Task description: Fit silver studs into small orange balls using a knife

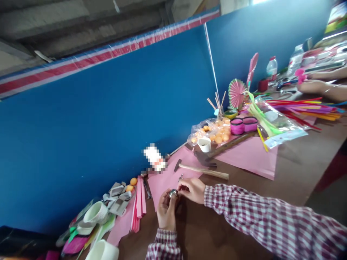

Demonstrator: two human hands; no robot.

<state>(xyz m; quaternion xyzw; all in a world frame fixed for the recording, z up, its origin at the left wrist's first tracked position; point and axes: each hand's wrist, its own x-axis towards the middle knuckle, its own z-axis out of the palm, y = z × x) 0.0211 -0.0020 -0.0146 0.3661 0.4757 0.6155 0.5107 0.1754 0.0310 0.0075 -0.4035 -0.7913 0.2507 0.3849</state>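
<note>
A small, shiny, silver round piece (172, 193) sits between the fingers and thumb of my left hand (166, 213). My right hand (193, 190) is just to its right, its fingertips pinched together at the edge of the silver piece; what they hold, if anything, is too small to name. Some tiny silvery bits (180, 177) lie on the pink paper (165, 184) just beyond my fingers. A small hammer (203, 170) with a pale wooden handle rests above my right hand.
Behind the small hammer are a larger hammer (230, 145), a white cup (204, 144) and bagged orange balls (223, 137). Grey pieces (118, 198) and white cups (96, 212) stand at left. A blue partition (108, 115) borders the table. Another person's hands (311, 85) work at far right.
</note>
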